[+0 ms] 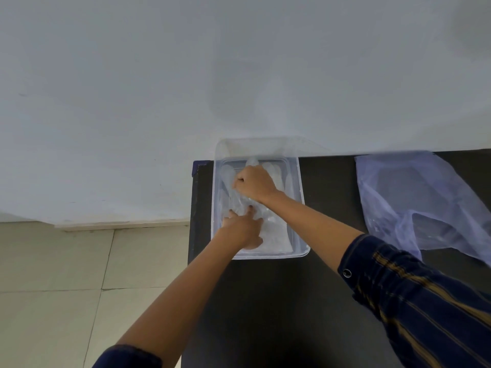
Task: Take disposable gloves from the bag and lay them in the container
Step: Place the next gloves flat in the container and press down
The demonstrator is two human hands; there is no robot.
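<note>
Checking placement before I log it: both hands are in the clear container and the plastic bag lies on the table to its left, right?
Not quite. In the head view the plastic bag lies to the right of the clear container; both hands are inside.

Soft, dim, even light; wide-angle edge distortion.

Plain pale grey-white wall [239, 75] fills the upper half, unmarked apart from a few faint specks. Beige floor tiles [53, 288] at lower left, thin grout lines, a light skirting strip [119, 224] where wall meets floor. Black table [279, 301] pushed against the wall, left edge square. Light soft, even.
</note>
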